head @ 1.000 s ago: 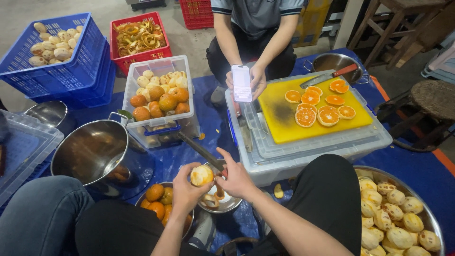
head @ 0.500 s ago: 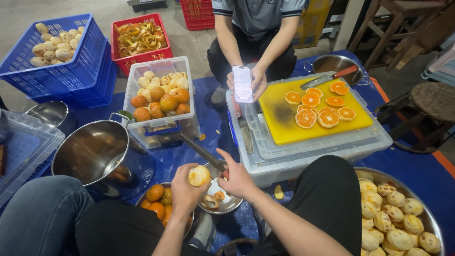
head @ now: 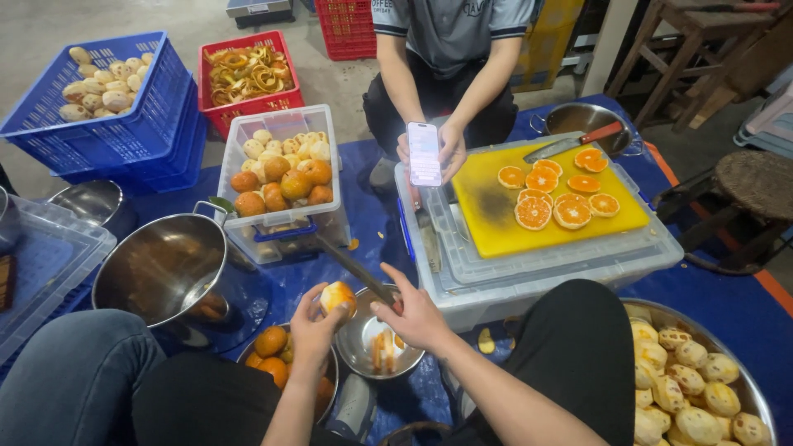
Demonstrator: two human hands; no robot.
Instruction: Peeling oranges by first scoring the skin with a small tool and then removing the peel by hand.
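Observation:
My left hand [head: 312, 328] grips a partly peeled orange [head: 338, 296] above a bowl of whole oranges [head: 273, 345]. My right hand [head: 415, 314] is closed on the handle of a long knife [head: 347, 264], whose blade points up and left, away from the fruit. Under both hands sits a small steel bowl [head: 363, 340] with peel scraps. Across from me a seated person holds a phone [head: 424, 154] in both hands.
A yellow cutting board [head: 496, 206] with orange halves and a red-handled knife [head: 574, 142] lies on a clear bin. A large steel pot [head: 157, 268], a clear tub of oranges [head: 277, 177], blue and red crates, and a pan of peeled fruit [head: 694, 380] surround me.
My left hand has shifted slightly left with the orange. The knife stays angled up-left in my right hand. The person opposite keeps holding the phone.

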